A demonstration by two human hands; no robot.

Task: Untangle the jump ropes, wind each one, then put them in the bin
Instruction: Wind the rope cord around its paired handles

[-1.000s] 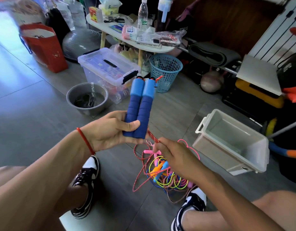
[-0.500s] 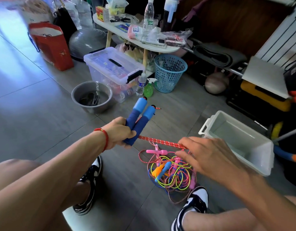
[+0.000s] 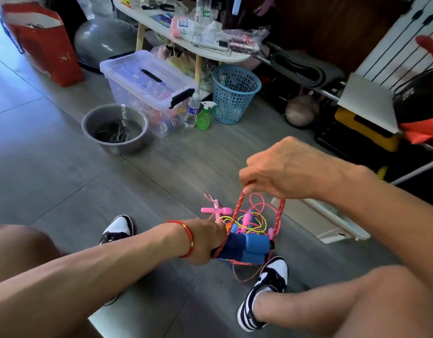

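Jump ropes are what this is all about, and right now one of them, the red braided rope (image 3: 237,211), is getting wound while the rest sit in a messy pile (image 3: 247,222) on the floor (image 3: 64,167) between the person's shoes. Left hand (image 3: 205,242) is clenched around the two blue foam handles (image 3: 244,247), held side by side and pointing right, low down just over the pile, which makes sense because doubling the handles up gives you a solid core to wrap the cord around. Right hand (image 3: 283,172) is up higher with its fingers curled over a loop of that red rope, so two strands hang down from it, one running to the handles and one dropping on the right toward the floor; my guess is it's lifted like that to keep tension and pull slack clear of the tangle. Counting: two blue handles, one red rope in hand, and in the pile I can make out at least a pink cord, a yellow-green one and something blue, plus pink handles (image 3: 216,211), but I honestly can't tell how many ropes that adds up to. One white bin (image 3: 332,223) sits on the floor just right of the pile, mostly hidden behind the right arm, so I can't see inside it. Nothing's wound fully yet as far as I can judge.
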